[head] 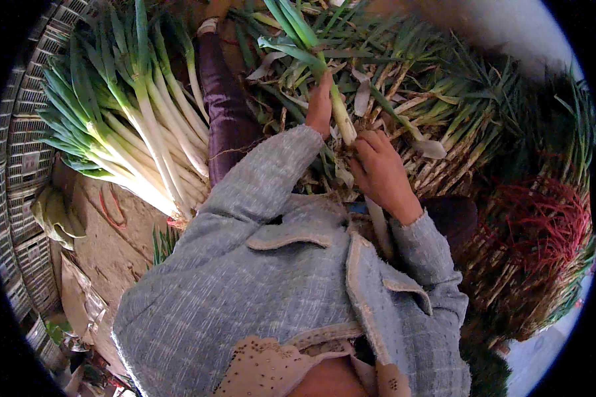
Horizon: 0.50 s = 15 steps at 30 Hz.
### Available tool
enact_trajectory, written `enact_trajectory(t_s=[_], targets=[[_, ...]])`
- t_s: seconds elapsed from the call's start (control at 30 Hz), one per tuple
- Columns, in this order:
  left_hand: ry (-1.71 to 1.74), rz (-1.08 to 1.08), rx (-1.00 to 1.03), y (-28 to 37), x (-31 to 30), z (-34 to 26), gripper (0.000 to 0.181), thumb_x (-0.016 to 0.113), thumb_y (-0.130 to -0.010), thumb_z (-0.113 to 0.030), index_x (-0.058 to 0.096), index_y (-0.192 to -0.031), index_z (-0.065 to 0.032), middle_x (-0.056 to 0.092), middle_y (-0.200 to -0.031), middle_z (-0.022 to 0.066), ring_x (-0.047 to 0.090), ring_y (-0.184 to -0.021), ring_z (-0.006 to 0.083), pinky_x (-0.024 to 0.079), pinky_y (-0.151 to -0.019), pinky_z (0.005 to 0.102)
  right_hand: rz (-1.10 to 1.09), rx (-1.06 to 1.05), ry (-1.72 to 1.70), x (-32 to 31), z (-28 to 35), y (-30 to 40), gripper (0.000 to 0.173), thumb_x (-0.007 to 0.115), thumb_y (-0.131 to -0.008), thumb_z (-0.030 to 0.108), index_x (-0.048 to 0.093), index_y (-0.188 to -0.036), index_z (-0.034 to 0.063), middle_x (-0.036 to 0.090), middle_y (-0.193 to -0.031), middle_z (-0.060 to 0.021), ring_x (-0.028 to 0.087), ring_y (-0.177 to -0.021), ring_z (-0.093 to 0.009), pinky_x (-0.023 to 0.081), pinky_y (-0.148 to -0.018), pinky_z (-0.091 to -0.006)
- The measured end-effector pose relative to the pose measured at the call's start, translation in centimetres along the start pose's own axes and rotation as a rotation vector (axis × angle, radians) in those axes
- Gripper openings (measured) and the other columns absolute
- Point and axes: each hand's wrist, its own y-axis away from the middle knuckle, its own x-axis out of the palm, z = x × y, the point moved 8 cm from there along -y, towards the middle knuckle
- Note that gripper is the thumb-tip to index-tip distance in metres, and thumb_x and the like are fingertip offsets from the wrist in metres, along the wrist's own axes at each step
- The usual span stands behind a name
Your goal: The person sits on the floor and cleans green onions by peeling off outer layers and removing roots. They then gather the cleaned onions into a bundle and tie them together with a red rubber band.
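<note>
My left hand (321, 106) is closed around the stalk of a leek-like green onion (344, 121), whose green leaves point up and away from me. At the stalk's lower, root end is my right hand (380, 171), its fingers bent against it. Loose leaves and peeled, dry skins lie beneath both hands. To the left, cleaned white-stemmed green onions (144, 119) are heaped beside my outstretched leg. On the right spreads a pile of uncleaned green onions (457, 144) with brownish stems.
Stacked plastic crates (30, 149) line the left edge. Red strings (551, 223) lie over bundled stalks at the right. A crumpled cloth (57, 216) and a red loop of string (112, 211) rest on the ground at left.
</note>
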Motion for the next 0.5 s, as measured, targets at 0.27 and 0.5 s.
enact_trajectory(t_s=[0.27, 0.5], targets=[[0.105, 0.278, 0.024, -0.6, 1.3, -2.1, 0.042, 0.042, -0.087, -0.043, 0.044, -0.099, -0.0029, 0.051, -0.075, 0.0062, 0.051, -0.066, 0.0153, 0.044, -0.061, 0.0295, -0.163, 0.388, -0.418, -0.7, -4.0, -3.5, 0.036, 0.064, -0.071, 0.022, 0.054, -0.096, -0.0018, 0.059, -0.087, -0.0151, 0.058, -0.078, -0.026, 0.045, -0.070, -0.0340], [0.387, 0.360, 0.010, 4.2, 4.0, -9.2, 0.030, 0.048, -0.087, -0.032, 0.050, -0.099, -0.0050, 0.055, -0.088, 0.0081, 0.054, -0.081, 0.0197, 0.043, -0.074, 0.0326, -0.244, 0.261, -0.762, -0.2, -3.8, -10.0, 0.028, 0.065, -0.069, 0.014, 0.057, -0.089, -0.0037, 0.060, -0.075, -0.0092, 0.056, -0.066, -0.013, 0.045, -0.062, -0.0257]])
